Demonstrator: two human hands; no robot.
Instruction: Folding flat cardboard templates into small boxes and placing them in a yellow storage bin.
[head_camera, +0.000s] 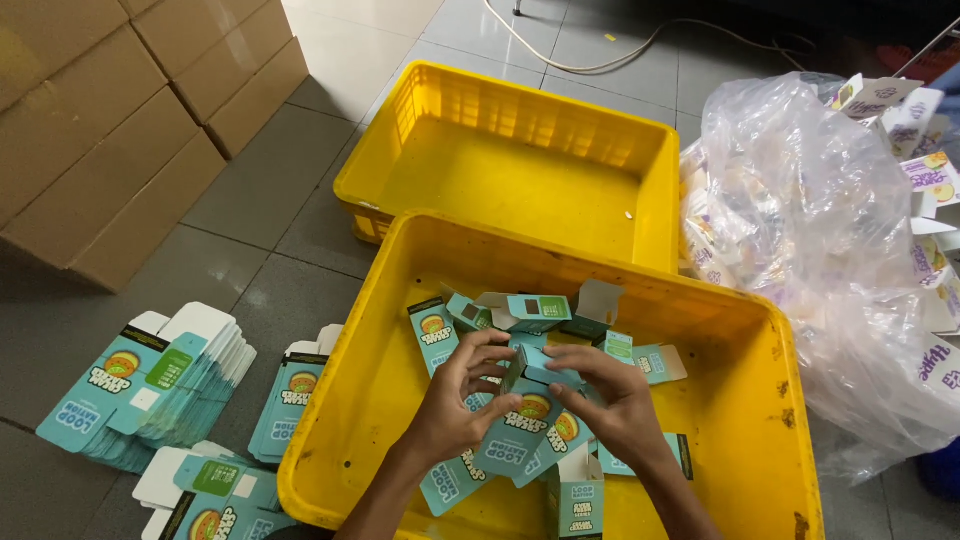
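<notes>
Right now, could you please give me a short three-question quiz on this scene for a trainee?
1. True or false: both hands, left hand and right hand, hold one teal carton.
2. Which crate holds folded cartons: the near yellow crate or the far yellow crate?
3. Multiple choice: the flat carton stacks lie on A) the floor, B) the brown boxes, C) the plastic bag.

Key: 1 true; 2 the near one; 3 A.
</notes>
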